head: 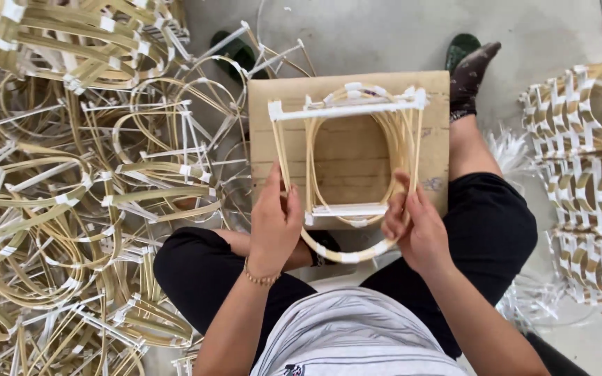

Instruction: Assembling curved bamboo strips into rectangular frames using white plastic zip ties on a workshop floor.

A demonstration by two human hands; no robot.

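Both hands, left hand [273, 223] and right hand [412, 226], pinch the bamboo frame [346, 167] on the board [437, 139], seemingly mid-assembly; a firmer hold on the near strips looks needed.

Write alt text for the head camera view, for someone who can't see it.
Seen from above, a seated person's left hand and right hand hold a bamboo strip frame over a wooden board. Piles of similar frames lie beside them on the floor.

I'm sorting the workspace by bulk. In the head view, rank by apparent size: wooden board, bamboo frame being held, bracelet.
1. Wooden board
2. Bamboo frame, a bit smaller, lying on the board
3. Bracelet on the left wrist, clearly smallest
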